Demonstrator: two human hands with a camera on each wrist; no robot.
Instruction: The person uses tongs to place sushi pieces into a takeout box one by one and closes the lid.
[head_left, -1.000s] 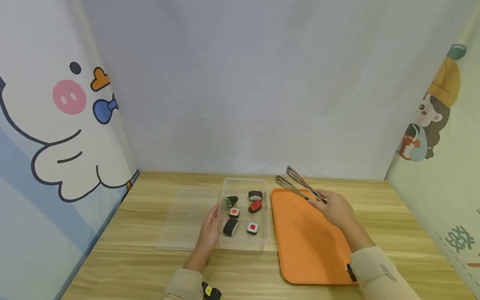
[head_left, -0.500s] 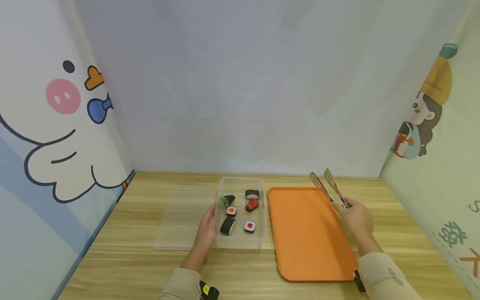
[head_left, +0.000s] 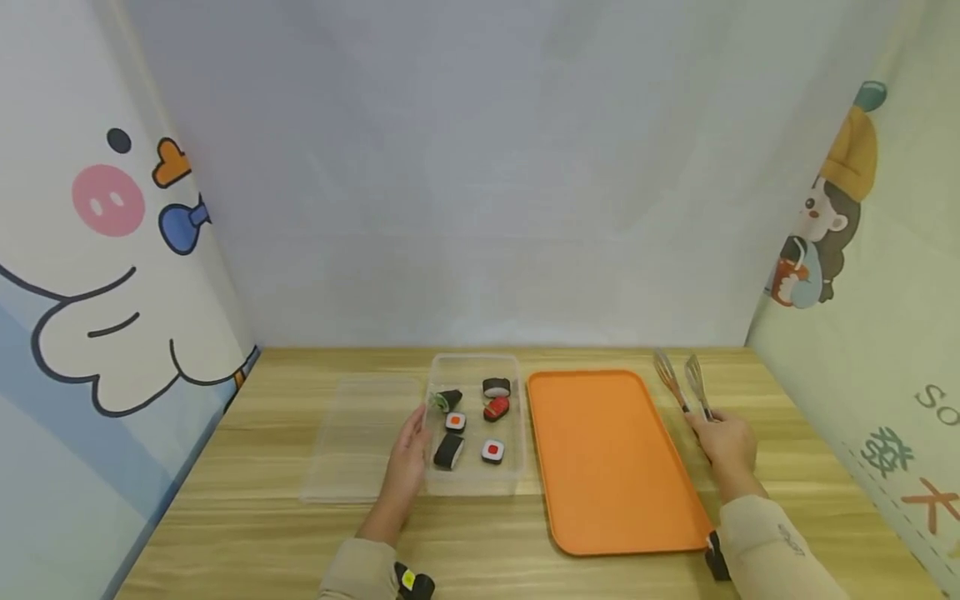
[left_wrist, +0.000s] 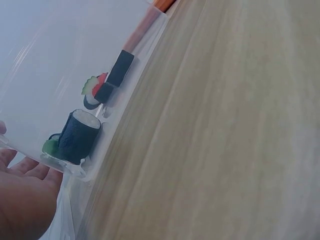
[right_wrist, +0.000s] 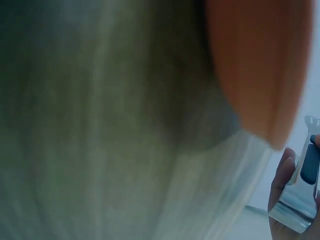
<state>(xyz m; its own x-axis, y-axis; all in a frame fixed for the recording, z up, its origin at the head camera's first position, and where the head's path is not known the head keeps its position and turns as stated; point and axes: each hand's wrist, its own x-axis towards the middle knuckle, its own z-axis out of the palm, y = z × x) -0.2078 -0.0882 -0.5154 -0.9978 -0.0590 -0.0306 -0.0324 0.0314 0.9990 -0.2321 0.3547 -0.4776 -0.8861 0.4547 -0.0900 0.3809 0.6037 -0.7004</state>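
My left hand [head_left: 407, 454] holds the left side of a clear plastic container [head_left: 472, 487], its fingers outside the wall. In the left wrist view, fingers [left_wrist: 32, 170] lie by the wall and a thumb tip shows at the picture's edge. Inside the container are several toy sushi pieces: a green-ended cone roll [head_left: 447, 401], an orange-centred roll [head_left: 455, 422], a dark roll [head_left: 449, 452], a red-centred roll [head_left: 492, 451], a red-topped piece [head_left: 496, 408] and a black-banded piece [head_left: 497, 387]. My right hand [head_left: 726, 442] grips metal tongs [head_left: 697, 387], low at the right of the orange tray [head_left: 611, 467].
A clear flat lid [head_left: 360, 442] lies left of the container. The tray, close to the container's right, rests on the wood-grain table [head_left: 480, 542]. A pale cloth backdrop [head_left: 480, 208] closes off the back, with printed cloths at both sides.
My right hand has carried the tongs from above the tray to the right and downward, beside the tray's right edge. The left hand stays at the container. The head view has shifted slightly.
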